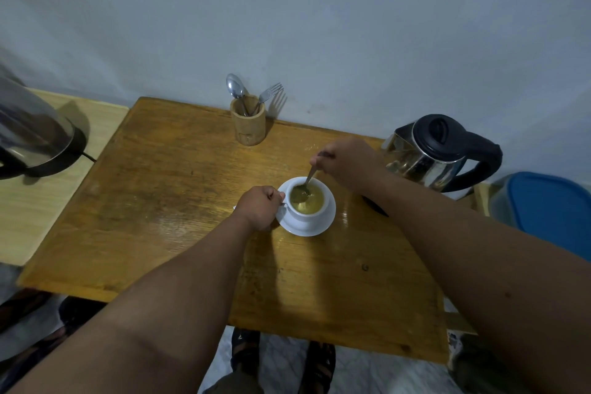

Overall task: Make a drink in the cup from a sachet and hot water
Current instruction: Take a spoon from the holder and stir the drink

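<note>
A white cup (pixel 308 216) full of yellowish liquid stands on a white saucer (pixel 326 222) in the middle of the wooden table (pixel 179 189). My left hand (pixel 259 207) grips the cup's handle from the left. Above and behind the cup, my right hand (pixel 343 161) pinches the stem of a metal spoon (pixel 307 182), whose bowl dips into the liquid. A steel kettle (pixel 428 153) with a black lid and handle stands at the table's right edge, just behind my right forearm. No sachet is visible.
A wooden holder (pixel 248 123) with a spoon and a fork stands at the table's far edge against the wall. A second kettle (pixel 32 134) sits on a pale surface at the left. A blue-lidded container (pixel 550 208) is at the right. A dark flat object (pixel 375 206) lies under my right forearm.
</note>
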